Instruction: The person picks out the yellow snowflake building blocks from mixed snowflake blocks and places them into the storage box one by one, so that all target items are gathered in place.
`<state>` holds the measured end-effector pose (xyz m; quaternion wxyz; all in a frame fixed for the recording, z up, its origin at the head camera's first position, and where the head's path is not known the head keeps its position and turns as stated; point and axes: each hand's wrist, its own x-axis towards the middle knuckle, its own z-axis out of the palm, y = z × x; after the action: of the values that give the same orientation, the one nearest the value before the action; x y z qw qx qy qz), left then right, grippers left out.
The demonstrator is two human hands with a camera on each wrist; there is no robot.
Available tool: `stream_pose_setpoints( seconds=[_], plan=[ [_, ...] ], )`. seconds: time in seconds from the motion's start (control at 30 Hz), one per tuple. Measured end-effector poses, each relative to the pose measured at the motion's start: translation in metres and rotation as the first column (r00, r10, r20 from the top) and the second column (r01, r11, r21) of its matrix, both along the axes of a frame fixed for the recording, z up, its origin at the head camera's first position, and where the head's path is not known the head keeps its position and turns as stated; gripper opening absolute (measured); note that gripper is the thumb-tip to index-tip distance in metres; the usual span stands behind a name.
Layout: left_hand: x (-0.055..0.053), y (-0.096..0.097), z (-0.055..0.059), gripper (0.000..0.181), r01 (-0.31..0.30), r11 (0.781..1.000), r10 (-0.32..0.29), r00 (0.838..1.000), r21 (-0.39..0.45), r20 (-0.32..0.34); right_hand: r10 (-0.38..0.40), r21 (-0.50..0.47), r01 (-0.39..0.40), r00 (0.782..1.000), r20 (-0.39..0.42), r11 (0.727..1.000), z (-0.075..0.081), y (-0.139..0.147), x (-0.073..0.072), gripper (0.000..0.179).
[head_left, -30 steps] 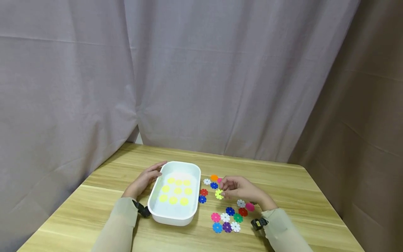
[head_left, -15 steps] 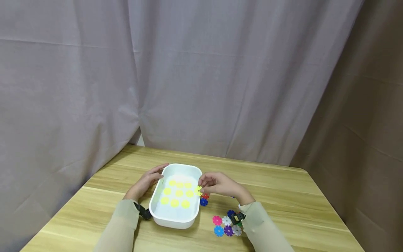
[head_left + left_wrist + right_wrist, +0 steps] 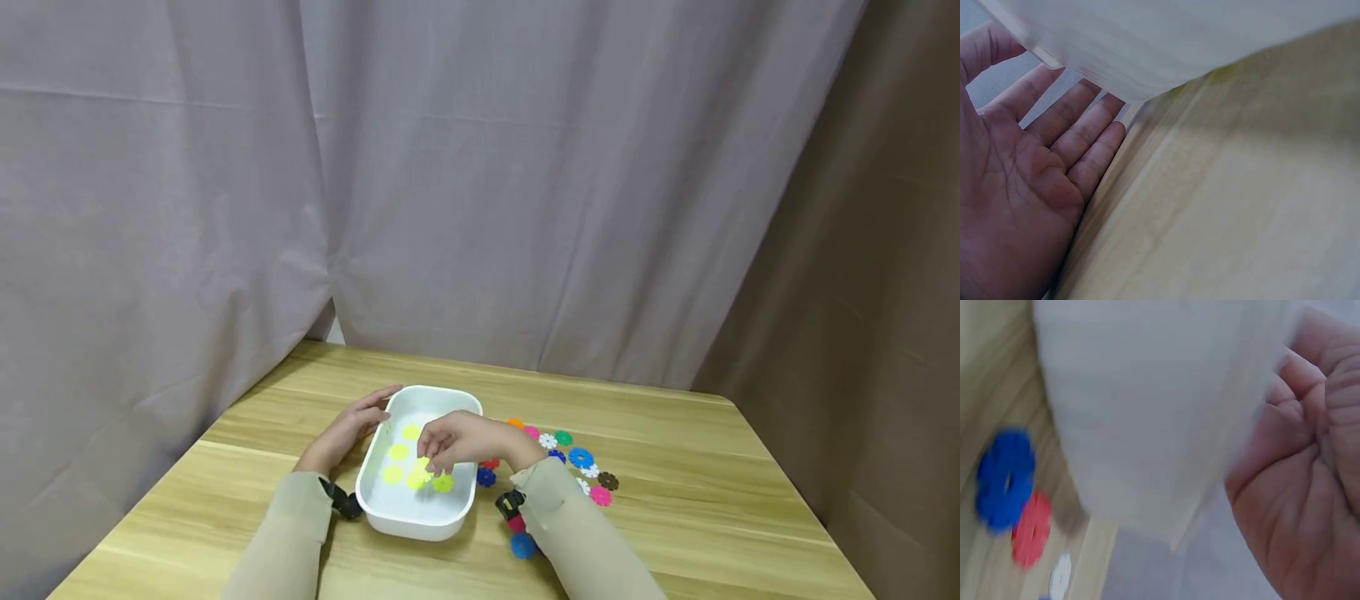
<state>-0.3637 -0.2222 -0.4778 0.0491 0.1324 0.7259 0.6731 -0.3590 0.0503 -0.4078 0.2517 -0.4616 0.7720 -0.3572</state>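
Observation:
A white rectangular tray stands on the table with several yellow snowflake discs lying in it. My left hand holds its left side, thumb at the rim and fingers along the outer wall; the left wrist view shows those fingers against the tray wall. Over the middle of the tray is my right hand, fingertips pointing down and pinching a yellow snowflake disc above the others. The tray wall hides these fingertips in the right wrist view, where only the palm and finger bases appear.
Right of the tray lie loose snowflake discs in mixed colours, including a blue disc, a pink disc and a brown disc. My right forearm covers part of them. A grey curtain hangs behind the wooden table.
My right hand has carried the yellow disc left, from among the loose discs, across the tray's right rim and over its middle. The left hand stays at the tray's left side.

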Motion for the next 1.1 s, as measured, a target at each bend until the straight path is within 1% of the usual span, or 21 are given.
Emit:
stream_pose_setpoints(
  seconds=[0.1,0.2,0.43,0.53,0.63,0.73,0.9,1.1],
  plan=[
    [0.000,0.002,0.000,0.058,0.013,1.000,-0.014,1.000,-0.015,-0.006,0.053,0.083,-0.054,0.999,0.011,0.995,-0.002,-0.014,0.001,0.017],
    [0.000,0.003,0.000,0.058,0.015,1.000,-0.015,1.000,-0.008,-0.013,0.080,0.133,-0.082,0.997,0.017,0.988,-0.005,-0.026,0.000,0.017],
    [-0.001,0.003,-0.001,0.058,0.031,0.999,-0.031,0.999,-0.008,-0.037,0.133,0.162,-0.139,0.990,0.046,0.977,-0.014,-0.044,-0.003,0.018],
    [-0.001,0.003,-0.002,0.058,0.027,1.000,-0.028,0.999,-0.014,-0.036,0.139,0.172,-0.146,0.989,0.050,0.974,-0.018,-0.047,-0.003,0.018],
    [-0.002,0.003,-0.002,0.058,0.024,1.000,-0.024,0.999,-0.005,-0.034,0.133,0.170,-0.136,0.991,0.034,0.976,-0.021,-0.048,-0.005,0.019],
    [-0.002,0.003,-0.001,0.058,0.023,1.000,-0.023,0.999,0.008,-0.030,0.127,0.142,-0.131,0.991,0.031,0.981,-0.025,-0.048,-0.006,0.019],
    [-0.002,0.003,-0.002,0.058,0.026,1.000,-0.026,0.999,0.013,-0.030,0.127,0.096,-0.132,0.990,0.061,0.987,-0.028,-0.049,-0.004,0.019],
    [-0.002,0.003,-0.001,0.058,0.023,1.000,-0.022,1.000,0.011,-0.021,0.120,0.091,-0.127,0.989,0.084,0.988,-0.028,-0.048,-0.002,0.020]
  ],
)
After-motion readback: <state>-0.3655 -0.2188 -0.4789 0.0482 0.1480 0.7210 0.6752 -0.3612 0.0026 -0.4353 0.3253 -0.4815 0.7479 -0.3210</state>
